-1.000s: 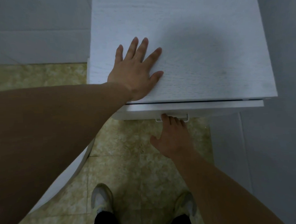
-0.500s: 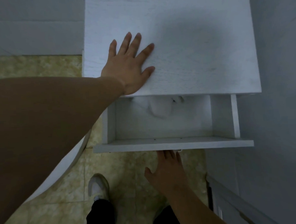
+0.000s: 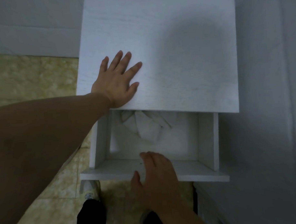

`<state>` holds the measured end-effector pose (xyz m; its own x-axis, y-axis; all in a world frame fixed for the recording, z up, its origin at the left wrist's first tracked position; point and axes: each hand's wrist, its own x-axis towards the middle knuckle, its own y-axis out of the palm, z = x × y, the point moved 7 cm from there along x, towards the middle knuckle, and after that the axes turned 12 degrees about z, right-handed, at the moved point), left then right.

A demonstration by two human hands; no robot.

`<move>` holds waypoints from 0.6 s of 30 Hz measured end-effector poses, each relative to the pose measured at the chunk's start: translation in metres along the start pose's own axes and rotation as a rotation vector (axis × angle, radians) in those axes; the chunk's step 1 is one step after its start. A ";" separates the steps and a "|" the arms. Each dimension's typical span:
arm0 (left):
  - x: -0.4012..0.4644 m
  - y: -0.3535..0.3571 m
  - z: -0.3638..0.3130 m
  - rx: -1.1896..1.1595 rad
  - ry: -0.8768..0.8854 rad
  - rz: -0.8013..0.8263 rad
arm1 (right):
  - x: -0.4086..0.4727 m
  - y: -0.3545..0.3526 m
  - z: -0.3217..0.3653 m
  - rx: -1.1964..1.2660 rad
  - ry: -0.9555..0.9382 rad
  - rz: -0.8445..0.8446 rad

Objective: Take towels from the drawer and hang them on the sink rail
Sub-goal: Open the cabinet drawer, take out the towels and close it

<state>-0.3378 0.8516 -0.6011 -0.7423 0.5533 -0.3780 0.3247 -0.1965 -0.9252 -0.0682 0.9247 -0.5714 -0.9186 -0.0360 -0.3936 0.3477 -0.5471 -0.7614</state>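
Standing pulled well out now from under the cabinet, drawer, where a second ago barely cracked. Lying crumpled at its back edge, white towels, exposed for taking. Pressing flat on the cabinet's front-left corner, left hand, grip apart. Reaching over the drawer's front edge, right hand, handle released, grip apart, holding nothing.

My left hand lies flat, palm down, fingers straight and spread, thumb out to the side. Its bare forearm runs in from the lower left. My right hand reaches forward from the bottom edge, back of the hand up, fingers together and bent slightly downward, holding nothing.
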 end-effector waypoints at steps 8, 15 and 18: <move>0.002 0.002 0.000 0.001 0.005 -0.006 | 0.042 -0.009 -0.072 -0.119 0.107 0.035; 0.003 0.004 -0.001 0.002 0.016 -0.006 | 0.075 -0.008 -0.093 -0.206 0.224 0.181; 0.003 0.004 0.000 -0.006 0.025 -0.011 | 0.087 -0.004 -0.088 -0.225 0.249 0.203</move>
<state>-0.3387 0.8522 -0.6057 -0.7313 0.5752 -0.3666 0.3199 -0.1855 -0.9291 -0.1326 0.9971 -0.6475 -0.7628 0.0947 -0.6397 0.5756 -0.3516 -0.7383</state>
